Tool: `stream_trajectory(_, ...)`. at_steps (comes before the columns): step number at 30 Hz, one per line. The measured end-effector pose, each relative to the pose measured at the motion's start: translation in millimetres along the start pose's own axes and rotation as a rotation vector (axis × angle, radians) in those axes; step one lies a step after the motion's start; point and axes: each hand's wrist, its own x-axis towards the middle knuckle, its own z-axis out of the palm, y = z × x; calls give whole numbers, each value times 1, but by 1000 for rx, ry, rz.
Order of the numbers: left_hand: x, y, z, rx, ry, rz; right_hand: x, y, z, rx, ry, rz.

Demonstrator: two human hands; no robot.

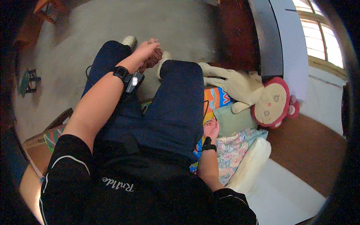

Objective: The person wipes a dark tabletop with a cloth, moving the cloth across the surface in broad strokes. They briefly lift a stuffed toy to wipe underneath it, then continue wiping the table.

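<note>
My left hand [150, 54] hangs above the gap between my knees, its fingers bent and partly in shadow; whether anything is in it cannot be told. A black wrist strap [121, 73] and a small black device [135, 82] with a white patch are at that wrist. My right hand [211, 128] rests beside my right thigh, palm up with loosely curled fingers and nothing visible in it. It touches or nearly touches a pale green cloth [234, 119] and a colourful printed sheet [215, 97]. Another black strap [209, 144] is round the right wrist.
A cream plush toy [244, 87] with a red-rimmed head lies to the right. Near it are a floral cloth [233, 149], a long cream cushion [253, 163] and a brown surface [306, 152]. A small green stool [29, 81] stands on the grey floor [174, 25] at left.
</note>
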Motion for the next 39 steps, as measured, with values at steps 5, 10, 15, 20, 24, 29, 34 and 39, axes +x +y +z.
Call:
stream_trajectory(5,11,-9,-1,-87,19,30,1,0,-2,-92,-47,-25)
stream_trajectory(10,10,-10,7,-69,21,-79,0,-2,0,-117,-79,-24)
stream_trajectory(15,5,-13,7,-29,-41,-138,-4,-5,-3,-20,-76,-16)
stream_trajectory(20,7,-17,1,-42,-74,-215,1,-5,-18,22,-333,45)
stream_trajectory(24,11,-13,5,-53,-66,-234,7,-6,-24,-9,-265,7)
stream_trajectory(29,-1,-14,21,227,-47,-89,5,-8,-23,42,-245,21)
stream_trajectory(34,-15,-23,23,246,-187,-69,3,-10,-19,73,-168,105)
stream_trajectory(39,-13,-1,24,58,-341,-30,-7,-11,-2,-235,129,119)
